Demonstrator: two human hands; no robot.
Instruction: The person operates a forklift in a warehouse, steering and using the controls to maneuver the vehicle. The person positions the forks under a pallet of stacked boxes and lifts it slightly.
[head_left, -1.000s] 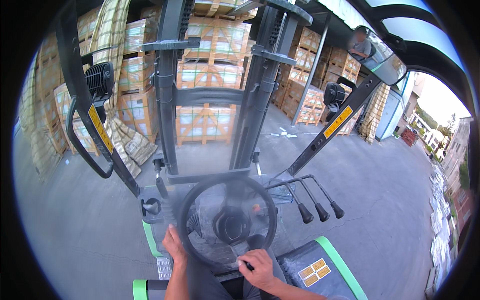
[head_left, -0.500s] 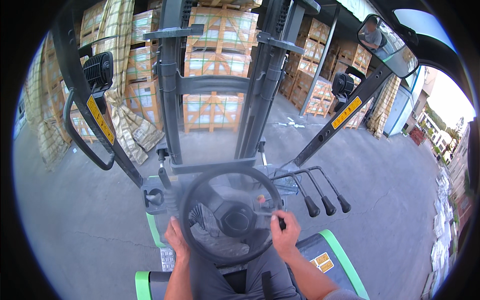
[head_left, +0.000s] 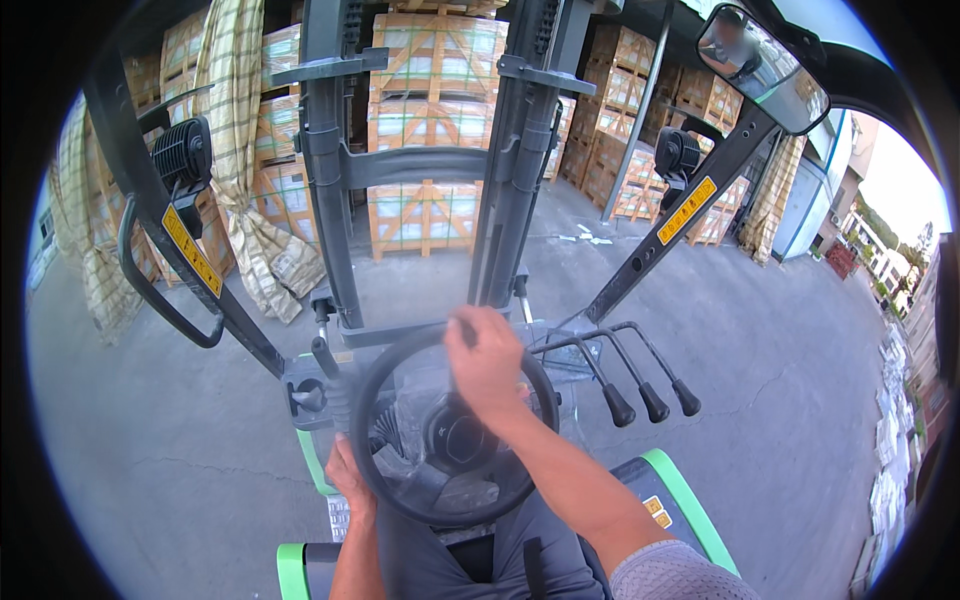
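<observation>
I sit behind a black forklift steering wheel (head_left: 545, 375). My right hand (head_left: 485, 362) has reached across to the wheel's top edge. Its fingers are curled round the wheel's knob, which the hand now covers. My left hand (head_left: 350, 475) is low beside the wheel's left rim, its fingers bent together; what they hold, if anything, is hidden. Just above it stands a dark lever (head_left: 326, 358) with a ribbed sleeve. To the right of the wheel, three bent control levers (head_left: 655, 402) end in black knobs, with neither hand on them.
Ahead rises the forklift's mast (head_left: 325, 190), with stacked wooden crates (head_left: 430, 130) behind it. A checked curtain (head_left: 235, 130) hangs at left. A mirror (head_left: 765, 65) is at upper right, above a slanting post (head_left: 680, 215). Flattened pale material (head_left: 885, 450) lies along the right.
My right hand has moved from the wheel's right side up and left to its top, turning the wheel counterclockwise. My left hand stays low at the left. The view has shifted slightly.
</observation>
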